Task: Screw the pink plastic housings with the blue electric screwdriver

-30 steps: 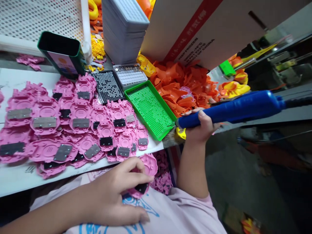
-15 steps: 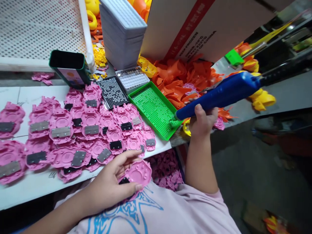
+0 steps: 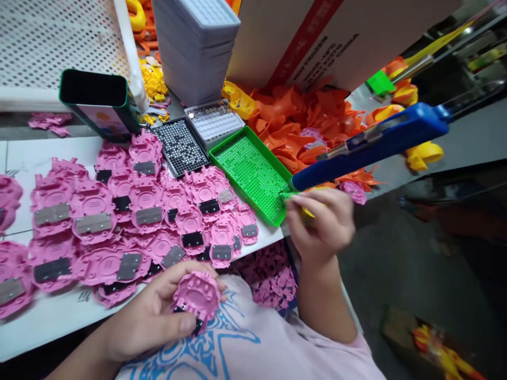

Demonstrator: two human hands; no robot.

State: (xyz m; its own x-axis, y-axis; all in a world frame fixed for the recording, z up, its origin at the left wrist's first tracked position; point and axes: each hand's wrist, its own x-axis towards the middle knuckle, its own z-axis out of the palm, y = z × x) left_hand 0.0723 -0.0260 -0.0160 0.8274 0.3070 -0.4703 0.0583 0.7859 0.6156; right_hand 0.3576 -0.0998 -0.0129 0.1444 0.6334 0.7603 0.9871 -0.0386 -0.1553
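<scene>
Black lettering (image 3: 325,60) reads KEEP FROZEN, UNDER -18°C

The words stand on the side of the big cardboard box (image 3: 368,24), slanting up to the right; KEEP FROZEN is the top line, with UNDER -18°C below it; the next line is too blurred to read; the last shows CT OF CHINA, its beginning not clear; pale characters run along the box's red band (image 3: 303,45), too smeared to read; the label (image 3: 101,121) on the dark green container (image 3: 129,113) bears an orange shape; small dark marks (image 3: 84,295) on the white work surface (image 3: 43,327) are illegible.
</scene>
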